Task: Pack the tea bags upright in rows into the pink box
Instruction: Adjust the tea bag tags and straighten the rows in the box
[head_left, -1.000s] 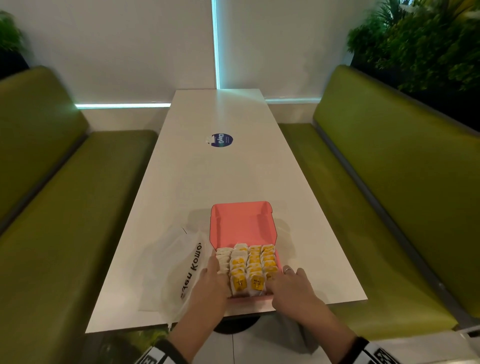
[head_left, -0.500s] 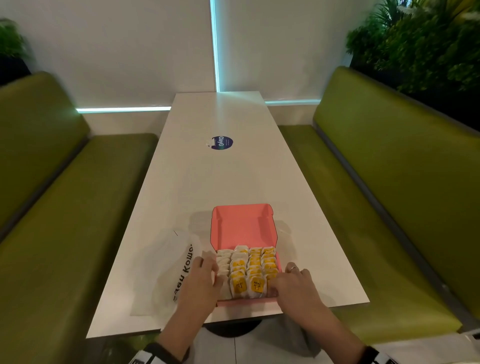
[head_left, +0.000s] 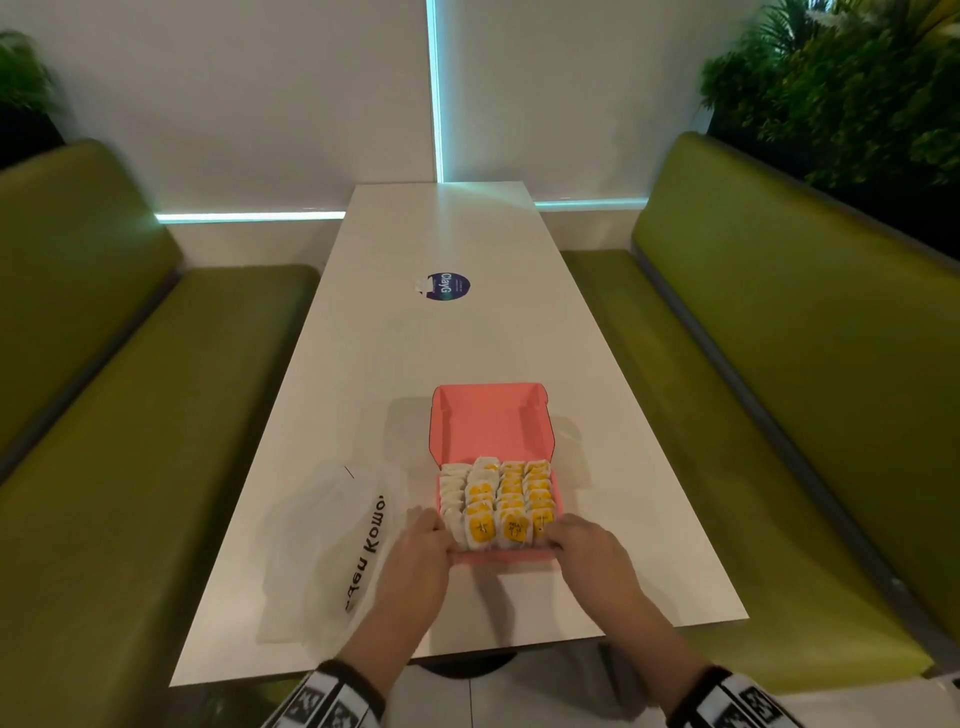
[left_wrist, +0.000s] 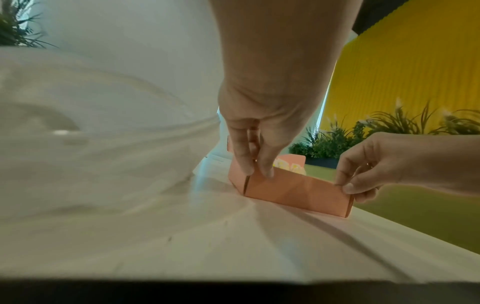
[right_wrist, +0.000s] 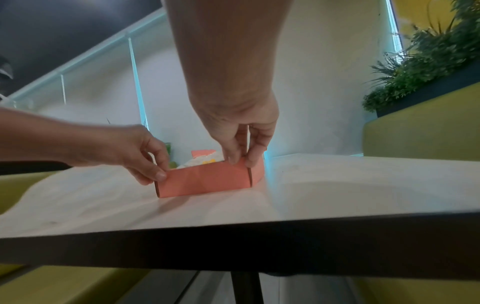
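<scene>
The pink box (head_left: 506, 557) sits near the table's front edge, lid (head_left: 491, 421) open and leaning away. Several rows of white tea bags with yellow tags (head_left: 511, 506) stand upright inside and fill it. My left hand (head_left: 423, 551) pinches the box's near left corner, thumb on the front wall (left_wrist: 293, 190). My right hand (head_left: 582, 545) pinches the near right corner, thumb and finger on the front wall (right_wrist: 205, 182). Both wrist views show the fingertips gripping the top rim of that wall; the tea bags (right_wrist: 200, 161) peek above it.
A crumpled white plastic bag with dark lettering (head_left: 343, 540) lies left of the box under my left forearm. A round blue sticker (head_left: 448, 286) marks the white table (head_left: 441, 353) further away. Green benches (head_left: 779, 389) flank both sides; plants stand behind.
Both hands slid back from the tea bags to the box's near corners and now pinch the front wall. The box has moved a little further from the table edge.
</scene>
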